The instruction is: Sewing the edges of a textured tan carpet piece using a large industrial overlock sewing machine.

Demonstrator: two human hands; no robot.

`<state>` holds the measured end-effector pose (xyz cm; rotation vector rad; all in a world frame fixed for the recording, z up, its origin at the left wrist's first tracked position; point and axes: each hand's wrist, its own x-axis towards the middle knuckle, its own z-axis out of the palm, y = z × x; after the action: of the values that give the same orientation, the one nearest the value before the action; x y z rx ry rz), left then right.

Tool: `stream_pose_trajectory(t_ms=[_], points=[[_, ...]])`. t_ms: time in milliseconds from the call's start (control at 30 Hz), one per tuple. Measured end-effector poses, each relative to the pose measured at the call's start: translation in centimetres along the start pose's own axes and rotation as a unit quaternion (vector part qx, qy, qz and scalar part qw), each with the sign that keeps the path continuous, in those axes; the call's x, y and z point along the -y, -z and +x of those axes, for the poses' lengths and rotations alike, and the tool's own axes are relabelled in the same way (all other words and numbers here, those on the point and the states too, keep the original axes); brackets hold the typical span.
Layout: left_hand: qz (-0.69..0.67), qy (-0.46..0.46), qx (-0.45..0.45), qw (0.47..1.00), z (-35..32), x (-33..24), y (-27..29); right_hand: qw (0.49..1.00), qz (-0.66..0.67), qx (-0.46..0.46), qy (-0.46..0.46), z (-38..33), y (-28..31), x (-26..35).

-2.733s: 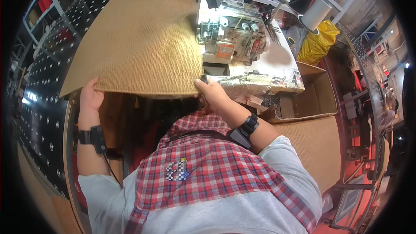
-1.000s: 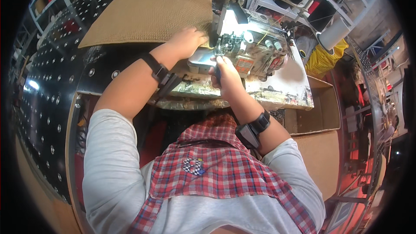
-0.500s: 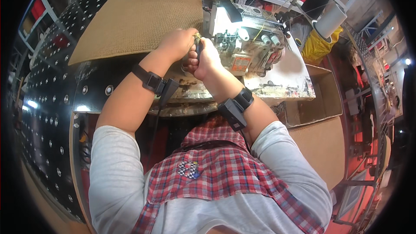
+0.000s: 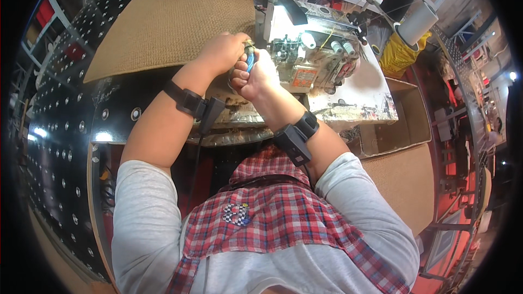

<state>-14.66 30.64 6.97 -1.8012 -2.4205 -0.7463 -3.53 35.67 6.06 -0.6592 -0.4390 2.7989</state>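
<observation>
In front of the sewing machine, my two hands meet at the right edge of a brown woven mat. My right hand is closed around a small tool with a blue handle; its exact kind is hard to make out. Just above the handle shows a yellowish, brass-coloured end. My left hand has its fingers pinched together at that end. Whatever lies between its fingertips is hidden. The machine's lamp shines brightly right beside my hands.
A black table dotted with metal studs bears the mat on the left. Thread cones stand on a rack at the upper right. Below them are a yellow bag and an open cardboard box beside the machine's worn white tabletop.
My right hand has turned and shifted slightly, so more of the blue handle shows. My left hand stays almost in place, still pinched. The view has moved a little.
</observation>
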Motion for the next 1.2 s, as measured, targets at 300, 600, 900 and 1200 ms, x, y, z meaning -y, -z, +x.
stream_pose_trajectory(t_ms=[300,600,900,1200], points=[[-0.201,0.032,0.064,0.977,-1.0,0.0,2.4,0.808,-0.427,-0.066,0.401,-0.2,-0.3,-0.2],[-0.510,0.070,0.082,0.853,-1.2,4.6,4.0,0.445,-0.683,-0.047,0.578,-3.3,2.2,-0.3],[-0.697,0.229,-0.479,0.483,-14.7,12.5,9.0,0.493,-0.729,-0.032,0.474,-4.8,2.6,-1.1],[-0.911,0.064,-0.020,0.408,-30.7,-11.3,7.4,0.758,-0.592,-0.017,0.272,1.6,-5.1,-0.1]])
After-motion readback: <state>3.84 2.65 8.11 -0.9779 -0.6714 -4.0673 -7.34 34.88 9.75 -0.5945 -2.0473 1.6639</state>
